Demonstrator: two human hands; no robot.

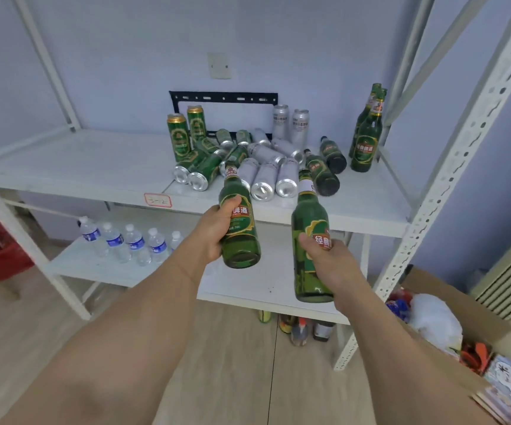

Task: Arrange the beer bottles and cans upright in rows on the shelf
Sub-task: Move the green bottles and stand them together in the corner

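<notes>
Green glass fills both hands: the left hand (217, 223) grips a beer bottle (239, 222) around its label, and the right hand (325, 256) grips a second bottle (311, 240) low on its body. Both are held in front of the white shelf (79, 170), necks tipped toward it, bases toward the camera.

On the shelf, the jumbled pile is the landmark. Green cans (200, 171) and silver cans (275, 176) lie on their sides in it, with two more green bottles (325, 167) lying at its right edge. Behind the pile to the left stand two upright green cans (183, 133); behind it stand two upright silver cans (291, 124); well to the right of the pile stand two upright bottles (366, 139) near the shelf post.

To do this step well, I would turn each bottle fully vertical before it meets the board, then set it down base-first just beside the standing pair to the right of the pile, so the row continues in a straight line. The bottles are tall and narrow-based, so lowering one at a time and releasing only once the base sits flat seems wise. Keeping clear of the pile matters too, since a knocked can may roll off the front edge.
</notes>
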